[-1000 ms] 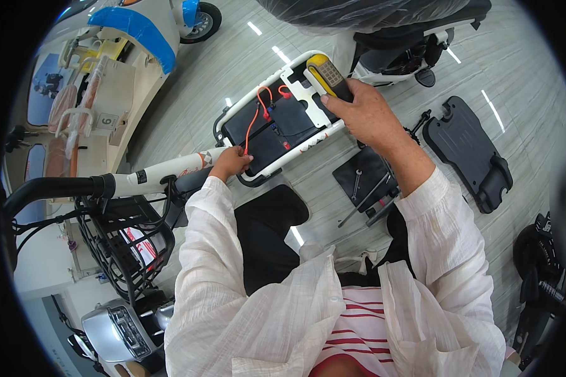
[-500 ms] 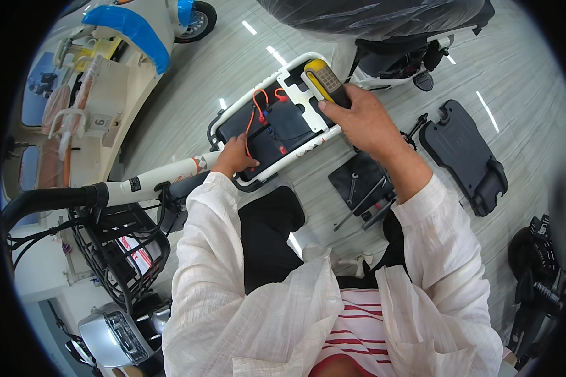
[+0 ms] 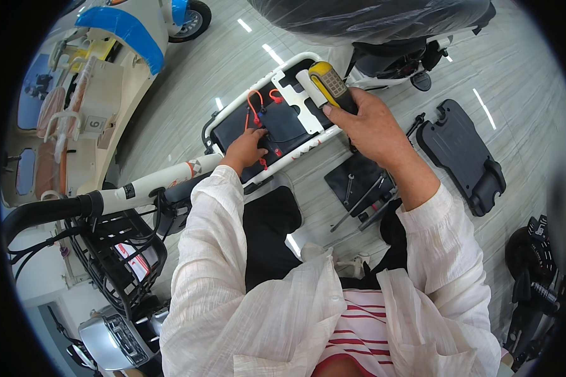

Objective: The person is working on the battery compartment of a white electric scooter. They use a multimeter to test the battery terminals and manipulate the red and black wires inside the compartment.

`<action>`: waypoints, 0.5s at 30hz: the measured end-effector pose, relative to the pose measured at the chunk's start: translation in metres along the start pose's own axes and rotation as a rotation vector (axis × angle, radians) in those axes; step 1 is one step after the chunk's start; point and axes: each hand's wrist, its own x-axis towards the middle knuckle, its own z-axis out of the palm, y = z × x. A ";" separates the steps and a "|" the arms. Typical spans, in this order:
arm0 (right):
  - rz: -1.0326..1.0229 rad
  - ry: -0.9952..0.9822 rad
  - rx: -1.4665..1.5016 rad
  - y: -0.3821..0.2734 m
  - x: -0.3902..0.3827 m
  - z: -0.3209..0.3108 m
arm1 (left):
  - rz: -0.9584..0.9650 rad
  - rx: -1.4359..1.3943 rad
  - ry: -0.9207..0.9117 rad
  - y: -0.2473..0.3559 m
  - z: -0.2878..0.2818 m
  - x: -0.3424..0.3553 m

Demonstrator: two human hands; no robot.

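Note:
My right hand (image 3: 372, 129) is closed around a yellow and dark grey hand-held device (image 3: 331, 80) with a small square grid on its face and a pale side. It is held above a white bracket plate (image 3: 303, 108) on the white tubular frame (image 3: 282, 164) of a two-wheeler. Inside that frame lie dark battery blocks (image 3: 283, 125) with orange-red cables (image 3: 253, 100). My left hand (image 3: 244, 149) is over the batteries, thumb and fingers apart, by the orange cable's end. What its fingertips touch is hard to make out. A red terminal cap (image 3: 263, 164) sits just below it.
A black cover panel (image 3: 462, 157) lies on the tiled floor at right. Nearer are a black mat (image 3: 346, 179) and a wrench (image 3: 350, 187). A handlebar (image 3: 50, 210) and wire basket (image 3: 122, 257) stand at left. A plastic-wrapped seat (image 3: 371, 19) is beyond the frame.
My left hand has moved away from me, from the frame's near edge to the middle of the batteries, uncovering a red cap. My right hand keeps its hold on the device.

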 end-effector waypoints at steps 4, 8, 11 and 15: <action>-0.012 -0.025 -0.031 0.003 0.000 -0.001 | 0.081 0.066 -0.014 -0.008 0.004 0.004; -0.050 -0.012 -0.072 0.004 -0.003 -0.001 | 0.049 0.150 -0.019 -0.011 0.004 0.004; -0.034 0.005 -0.027 0.004 -0.003 -0.004 | 0.051 0.133 -0.006 -0.005 -0.003 -0.005; -0.045 0.004 -0.023 0.004 -0.005 -0.004 | 0.020 0.121 -0.044 -0.008 -0.005 -0.010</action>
